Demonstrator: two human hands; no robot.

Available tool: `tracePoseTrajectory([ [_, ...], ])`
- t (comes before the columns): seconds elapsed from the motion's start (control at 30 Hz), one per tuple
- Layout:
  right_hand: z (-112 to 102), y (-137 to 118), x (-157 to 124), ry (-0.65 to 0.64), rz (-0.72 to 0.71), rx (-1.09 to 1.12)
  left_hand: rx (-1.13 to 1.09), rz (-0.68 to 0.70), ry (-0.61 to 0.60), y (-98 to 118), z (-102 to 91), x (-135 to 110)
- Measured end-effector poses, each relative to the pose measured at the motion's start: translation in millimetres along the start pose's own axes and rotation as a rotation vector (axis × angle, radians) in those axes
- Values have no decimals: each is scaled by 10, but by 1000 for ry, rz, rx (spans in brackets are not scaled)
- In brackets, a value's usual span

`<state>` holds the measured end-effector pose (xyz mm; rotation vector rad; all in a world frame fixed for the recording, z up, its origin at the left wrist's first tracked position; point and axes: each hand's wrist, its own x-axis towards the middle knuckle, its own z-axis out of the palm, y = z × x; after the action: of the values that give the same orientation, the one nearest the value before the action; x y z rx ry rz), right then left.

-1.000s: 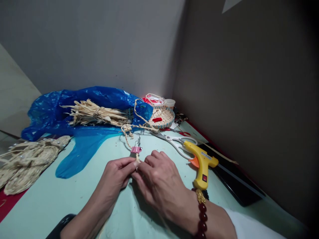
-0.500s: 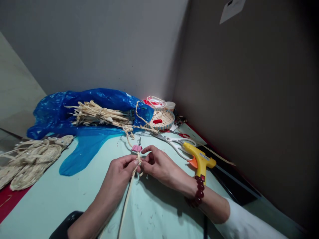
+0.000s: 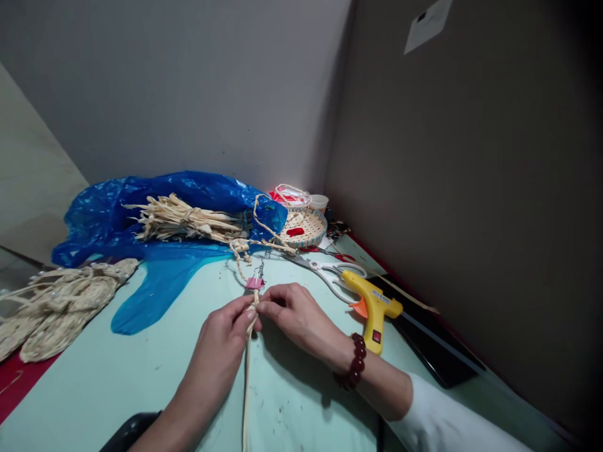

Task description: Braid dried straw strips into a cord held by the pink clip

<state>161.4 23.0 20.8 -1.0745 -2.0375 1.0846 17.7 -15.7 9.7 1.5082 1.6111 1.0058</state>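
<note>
At the far left edge of the pale green table (image 3: 108, 383) lies a pile of woven straw pieces (image 3: 51, 307), partly over a red strip of surface. Behind it a crumpled blue plastic bag (image 3: 141, 220) spreads along the grey wall, with a tied bundle of dried straw (image 3: 188, 220) resting on top of it. Near the middle, the left hand (image 3: 223, 342) has its fingers drawn together, thumb and forefinger pinching a pale straw strand (image 3: 245, 389) that runs from the fingertips down toward the lower edge of the view. A small pink binder clip (image 3: 255, 283) sits on the table just above the fingertips, clamped on the strand's upper end, where a thin braided cord leads back toward the bundle. The right hand (image 3: 294, 314), wearing a dark red bead bracelet (image 3: 351, 370) at the wrist, meets the left, its fingertips pinching the same strand just below the clip. Behind the hands stands a small round woven tray (image 3: 306, 226) with a red item in it. Right of the hands lie white-handled scissors (image 3: 330, 271) and, touching them, a yellow glue gun (image 3: 374, 304)
</note>
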Motion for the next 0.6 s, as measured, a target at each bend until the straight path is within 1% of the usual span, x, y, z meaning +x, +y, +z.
tracePoseTrajectory([
  [0.07,21,35,-3,36,3,9,53,26,-15,-11,-6,-21],
  [0.13,42,50,-11,46,30,19,117,24,0,-3,-13,-44],
  [0.23,60,39,-23,62,61,-5,294,4,23,33,-36,-77],
  [0.33,61,23,-28,90,48,-54,443,33,11,67,-69,-93],
  [0.4,63,17,-31,99,32,-74,469,57,12,84,-89,-90],
  [0.5,73,5,-42,131,-1,-126,477,60,51,100,-105,-71],
  [0.57,82,-10,-53,154,-23,-180,410,36,62,91,-104,-55],
  [0.6,85,-20,-60,155,-29,-206,334,9,46,79,-99,-50],
])
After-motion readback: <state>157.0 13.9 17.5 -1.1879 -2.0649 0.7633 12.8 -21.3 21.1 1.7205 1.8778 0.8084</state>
